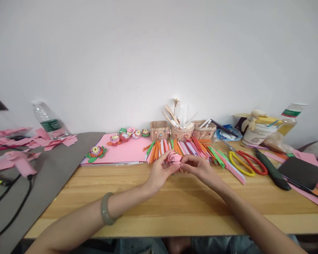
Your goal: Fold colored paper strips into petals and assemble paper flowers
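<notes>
A pink folded-paper flower (pixel 174 157) is held up between my two hands, above the wooden tabletop (pixel 153 197). My left hand (pixel 160 171) grips it from the left, thumb in front and fingers behind. On the other side, my right hand (pixel 198 168) pinches the flower's lower right edge with thumb and fingertips. My fingers cover part of its underside. Just behind the hands lies a row of folded paper strips (pixel 155 151) in orange, green, pink and white. Finished-looking paper flowers (pixel 96 151) sit on pink paper sheets (pixel 127 151) to the left.
Small woven baskets (pixel 159 131) holding sticks stand against the wall. On the right lie scissors (pixel 250 163), a dark green cutter (pixel 274 171), a black flat box (pixel 301 172) and a paper cup (pixel 258 134). A pink glue gun (pixel 21 164) and a bottle (pixel 49 121) are on the left.
</notes>
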The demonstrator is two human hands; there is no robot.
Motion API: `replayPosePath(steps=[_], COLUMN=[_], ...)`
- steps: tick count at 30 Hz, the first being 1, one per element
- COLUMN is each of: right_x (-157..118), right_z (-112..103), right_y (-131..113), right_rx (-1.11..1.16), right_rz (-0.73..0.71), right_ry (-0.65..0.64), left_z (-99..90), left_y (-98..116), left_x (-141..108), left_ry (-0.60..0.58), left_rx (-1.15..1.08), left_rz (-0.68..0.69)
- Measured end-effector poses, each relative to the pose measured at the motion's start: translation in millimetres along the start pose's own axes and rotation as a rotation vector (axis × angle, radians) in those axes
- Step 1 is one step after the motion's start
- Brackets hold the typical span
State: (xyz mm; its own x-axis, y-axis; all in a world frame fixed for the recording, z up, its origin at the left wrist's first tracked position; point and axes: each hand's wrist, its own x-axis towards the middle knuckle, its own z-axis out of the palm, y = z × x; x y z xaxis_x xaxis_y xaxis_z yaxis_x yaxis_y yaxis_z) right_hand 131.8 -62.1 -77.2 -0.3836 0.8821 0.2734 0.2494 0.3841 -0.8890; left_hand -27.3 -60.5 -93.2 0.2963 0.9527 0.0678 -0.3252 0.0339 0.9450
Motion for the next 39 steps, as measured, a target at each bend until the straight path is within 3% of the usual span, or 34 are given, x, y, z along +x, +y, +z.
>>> replayPosePath(steps=[11, 22, 30, 39], right_x=[-0.3, -3.7, -2.3, 2.2], right_z=[0.5, 7.5, 3.4, -8.5], right_y=[2.4, 17.1, 3.9, 11.0], right_rx=[-0.125, -0.43, -0.225, 0.084], right_rz=[-0.065, -0.168, -0.092, 0.115], right_ry=[0.054, 0.259, 0.196, 0.057], left_z=[-1.4, -1.2, 0.8, 2.1], left_y=[-3.4, -3.7, 4.3, 4.8], left_x=[1.1, 1.5, -0.5, -0.8], left_ry=[-0.013, 0.031, 0.081, 0.005], left_rx=[0.001, 0.062, 0.041, 0.027], left_rz=[0.005, 0.026, 0.042, 0.067])
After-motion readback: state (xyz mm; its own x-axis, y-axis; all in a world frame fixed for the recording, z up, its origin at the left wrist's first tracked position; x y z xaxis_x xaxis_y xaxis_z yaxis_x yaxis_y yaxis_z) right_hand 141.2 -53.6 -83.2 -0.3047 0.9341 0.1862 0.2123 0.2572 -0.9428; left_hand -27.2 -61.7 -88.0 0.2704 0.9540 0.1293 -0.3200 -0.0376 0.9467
